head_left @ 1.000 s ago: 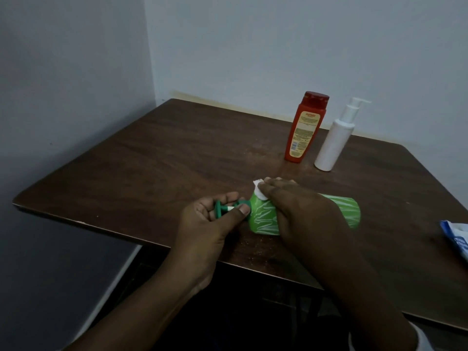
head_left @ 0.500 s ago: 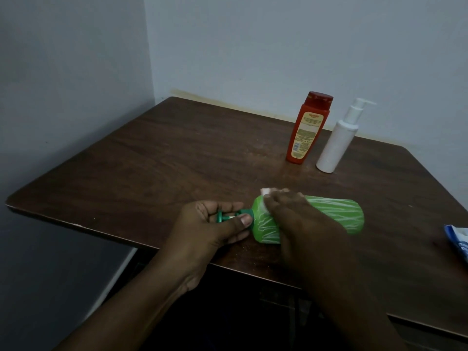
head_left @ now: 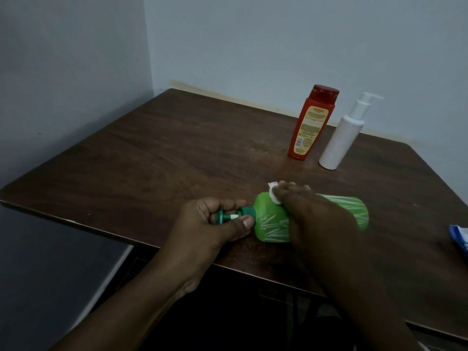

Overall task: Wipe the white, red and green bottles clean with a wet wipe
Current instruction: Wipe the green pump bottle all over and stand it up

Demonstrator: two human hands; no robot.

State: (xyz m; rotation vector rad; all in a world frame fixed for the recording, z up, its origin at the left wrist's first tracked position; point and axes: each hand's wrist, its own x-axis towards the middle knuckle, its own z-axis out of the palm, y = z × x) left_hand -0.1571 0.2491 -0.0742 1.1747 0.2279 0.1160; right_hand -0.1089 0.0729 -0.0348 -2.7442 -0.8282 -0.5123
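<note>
Half my desk (head_left: 164,153) lies open leftward. Near its front edge, my left hand (head_left: 202,229) grips the green bottle (head_left: 273,224) by its pump (head_left: 229,216); my right hand (head_left: 311,211) clutches the wet wipe (head_left: 273,192).

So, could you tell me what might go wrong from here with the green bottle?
The green bottle lies on its side near the front edge of the table, so it may roll off. The left hand grips only its pump, which might leak as the right hand presses the wet wipe.
</note>
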